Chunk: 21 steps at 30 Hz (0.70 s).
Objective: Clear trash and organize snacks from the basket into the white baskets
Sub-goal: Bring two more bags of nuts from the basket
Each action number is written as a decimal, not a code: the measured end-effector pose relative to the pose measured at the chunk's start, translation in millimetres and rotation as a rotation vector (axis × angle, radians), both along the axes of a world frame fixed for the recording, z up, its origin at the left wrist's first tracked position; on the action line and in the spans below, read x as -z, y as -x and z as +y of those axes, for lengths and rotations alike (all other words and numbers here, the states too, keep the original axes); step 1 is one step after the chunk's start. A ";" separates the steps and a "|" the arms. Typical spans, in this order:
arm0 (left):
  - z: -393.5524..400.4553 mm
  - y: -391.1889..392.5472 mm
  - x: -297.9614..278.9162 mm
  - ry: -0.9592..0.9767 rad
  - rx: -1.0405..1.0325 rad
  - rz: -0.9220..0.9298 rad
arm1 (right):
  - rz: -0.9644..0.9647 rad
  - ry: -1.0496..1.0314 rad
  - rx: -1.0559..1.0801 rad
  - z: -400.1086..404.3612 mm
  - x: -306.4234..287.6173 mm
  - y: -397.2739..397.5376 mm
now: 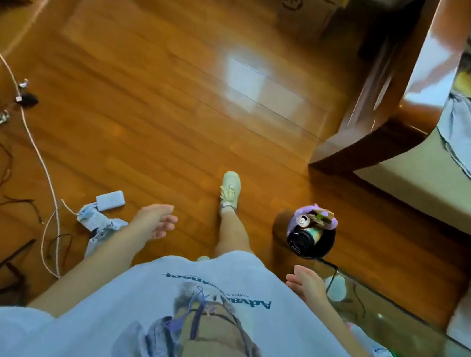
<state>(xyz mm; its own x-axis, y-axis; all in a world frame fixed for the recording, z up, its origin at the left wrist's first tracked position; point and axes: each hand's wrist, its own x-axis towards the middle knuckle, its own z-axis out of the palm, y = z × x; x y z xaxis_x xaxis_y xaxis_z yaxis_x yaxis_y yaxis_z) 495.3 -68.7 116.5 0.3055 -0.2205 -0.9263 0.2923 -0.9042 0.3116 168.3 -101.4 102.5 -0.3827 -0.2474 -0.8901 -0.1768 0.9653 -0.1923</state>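
The wooden floor (pixel 156 85) fills the frame. Lower right, the glass table (pixel 406 324) edge adjoins the full trash bin (pixel 311 236). Left hand (pixel 156 220) and right hand (pixel 305 285) hang relaxed, grasping nothing. Baskets not visible. Risk: the overfilled bin may spill its can (pixel 302 220) if bumped.

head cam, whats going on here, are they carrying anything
No, both hands are empty. The person stands on the wooden floor mid-step, with the left hand and the right hand open and relaxed, no grip on anything. Just ahead of the right hand, a small dark trash bin on the floor is stuffed with a can and wrappers. A glass table sits at the right. No white baskets are in view.
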 end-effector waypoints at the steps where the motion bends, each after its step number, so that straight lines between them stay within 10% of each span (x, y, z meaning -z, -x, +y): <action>1: -13.8 -4.7 -1.2 0.016 -0.026 0.006 | -0.014 -0.016 -0.028 -21.0 3.6 -9.6; 21: -114.4 -154.1 -8.2 -0.113 -0.779 -0.102 | -0.310 0.174 -0.836 -401.2 -32.1 -339.8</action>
<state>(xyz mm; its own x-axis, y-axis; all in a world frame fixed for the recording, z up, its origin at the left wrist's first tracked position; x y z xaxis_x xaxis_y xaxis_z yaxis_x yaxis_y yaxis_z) 649.4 -183.0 124.7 0.4181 0.1852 -0.8893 0.8286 -0.4791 0.2897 508.1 -502.7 134.6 0.2327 -0.4775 -0.8472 -0.7228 0.4980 -0.4792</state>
